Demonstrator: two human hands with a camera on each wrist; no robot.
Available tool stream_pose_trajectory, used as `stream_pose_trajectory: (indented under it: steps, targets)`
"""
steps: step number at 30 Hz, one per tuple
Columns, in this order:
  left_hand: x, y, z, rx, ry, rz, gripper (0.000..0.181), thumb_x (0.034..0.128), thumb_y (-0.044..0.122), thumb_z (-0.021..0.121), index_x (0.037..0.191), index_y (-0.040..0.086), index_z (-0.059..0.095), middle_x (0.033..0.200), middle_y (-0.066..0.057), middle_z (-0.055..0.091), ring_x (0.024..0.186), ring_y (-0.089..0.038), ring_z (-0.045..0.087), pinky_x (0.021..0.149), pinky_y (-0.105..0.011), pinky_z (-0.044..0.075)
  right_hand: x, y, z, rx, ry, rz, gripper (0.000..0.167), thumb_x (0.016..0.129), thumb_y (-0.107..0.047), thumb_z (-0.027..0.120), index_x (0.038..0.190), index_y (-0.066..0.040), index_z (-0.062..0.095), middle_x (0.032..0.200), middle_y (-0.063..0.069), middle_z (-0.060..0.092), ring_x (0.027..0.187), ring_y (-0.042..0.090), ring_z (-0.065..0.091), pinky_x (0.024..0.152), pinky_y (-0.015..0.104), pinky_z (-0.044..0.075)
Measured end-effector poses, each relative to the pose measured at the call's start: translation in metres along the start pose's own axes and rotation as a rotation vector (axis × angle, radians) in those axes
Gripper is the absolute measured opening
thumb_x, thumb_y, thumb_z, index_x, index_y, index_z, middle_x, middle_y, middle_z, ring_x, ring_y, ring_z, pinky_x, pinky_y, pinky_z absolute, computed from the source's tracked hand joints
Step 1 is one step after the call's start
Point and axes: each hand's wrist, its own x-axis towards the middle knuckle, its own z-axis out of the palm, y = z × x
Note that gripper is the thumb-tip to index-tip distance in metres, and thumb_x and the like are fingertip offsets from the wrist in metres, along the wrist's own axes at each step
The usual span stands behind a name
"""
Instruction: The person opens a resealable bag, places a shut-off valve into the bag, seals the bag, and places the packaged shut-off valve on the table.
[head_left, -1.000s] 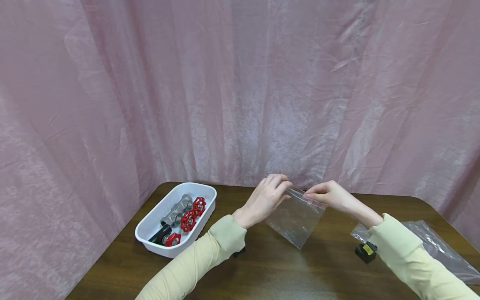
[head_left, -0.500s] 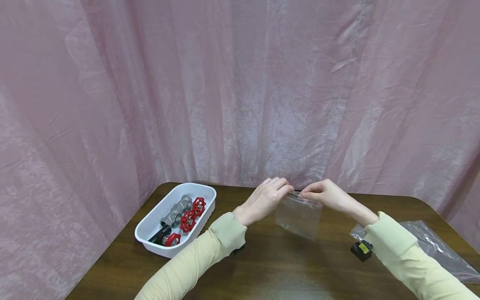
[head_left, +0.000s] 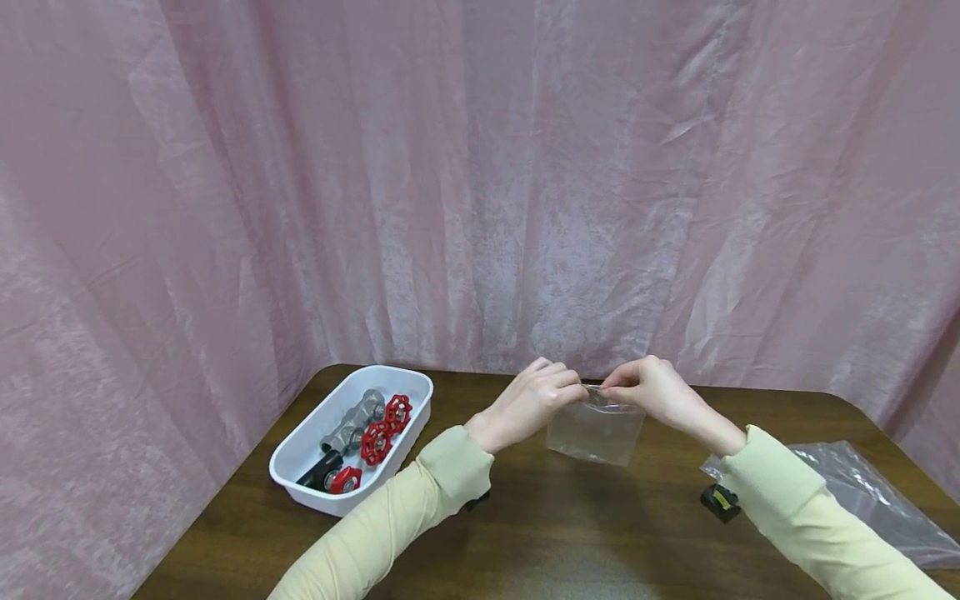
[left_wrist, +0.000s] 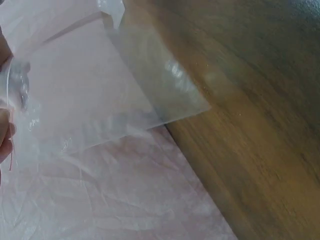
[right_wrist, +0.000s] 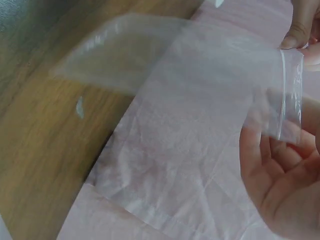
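A clear plastic zip bag (head_left: pixel 596 435) hangs above the table, its zip edge uppermost. My left hand (head_left: pixel 534 400) pinches the left part of that top edge. My right hand (head_left: pixel 654 395) pinches it farther right, a short gap from the left hand. In the right wrist view the white zip strip (right_wrist: pixel 282 95) runs between both hands, and the right hand's fingers (right_wrist: pixel 252 150) show partly through the film. The left wrist view has the bag (left_wrist: pixel 110 80) spread out flat-looking, with only a few fingertips (left_wrist: pixel 4 132) at the left edge. No contents show inside the bag.
At the left, a white plastic tray (head_left: pixel 300 433) holds clear fittings, red handwheels (head_left: pixel 377 442) and a black part (head_left: pixel 321 469). More clear plastic bags (head_left: pixel 862 492) lie at the right, partly behind the right sleeve (head_left: pixel 787 475). A pink curtain (head_left: pixel 480 183) borders the table's back edge.
The bag has swung from a slant to hanging nearly straight, its bottom edge now higher. My right hand has moved slightly left, nearer the left hand. The tray has stayed put.
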Motion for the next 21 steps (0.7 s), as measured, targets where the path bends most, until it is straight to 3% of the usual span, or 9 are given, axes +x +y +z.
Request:
stream_pose_trajectory:
  steps: [5,11,18,21]
  targets:
    - [0.002,0.005,-0.001,0.001,-0.041,0.049,0.015,0.0795,0.007,0.065,0.088,0.019,0.066,0.083,0.01,0.056,0.08,-0.008,0.05,0.074,-0.023,0.033,0.004,-0.003,0.001,-0.119,0.131,0.019,0.003,0.078,-0.006,0.069,0.08,-0.005,0.07,0.067,-0.003,0.062,0.057,0.011,0.051,0.051,0.03,0.04]
    - [0.003,0.009,-0.002,-0.11,-0.053,0.101,0.031,0.0772,-0.009,0.059,0.088,0.019,0.067,0.083,0.011,0.055,0.078,-0.008,0.048,0.071,-0.019,0.032,0.009,-0.004,0.004,-0.281,0.232,0.023,0.004,0.079,-0.007,0.068,0.082,-0.007,0.07,0.071,0.003,0.063,0.056,0.018,0.053,0.046,0.035,0.04]
    - [0.008,0.015,-0.002,-0.326,-0.048,0.111,0.03,0.0793,-0.011,0.056,0.086,0.015,0.068,0.081,0.01,0.054,0.074,-0.005,0.041,0.07,-0.012,0.031,0.008,0.001,0.017,-0.513,0.276,-0.128,0.007,0.075,-0.005,0.068,0.076,-0.012,0.069,0.077,0.002,0.06,0.068,0.031,0.059,0.048,0.045,0.044]
    - [0.011,0.017,-0.002,-0.335,-0.063,0.119,0.027,0.0811,-0.008,0.057,0.087,0.015,0.068,0.08,0.011,0.053,0.074,-0.004,0.04,0.071,-0.011,0.031,0.008,0.004,0.022,-0.548,0.272,-0.182,0.016,0.075,0.002,0.065,0.072,-0.014,0.067,0.075,0.0,0.056,0.067,0.029,0.058,0.048,0.044,0.044]
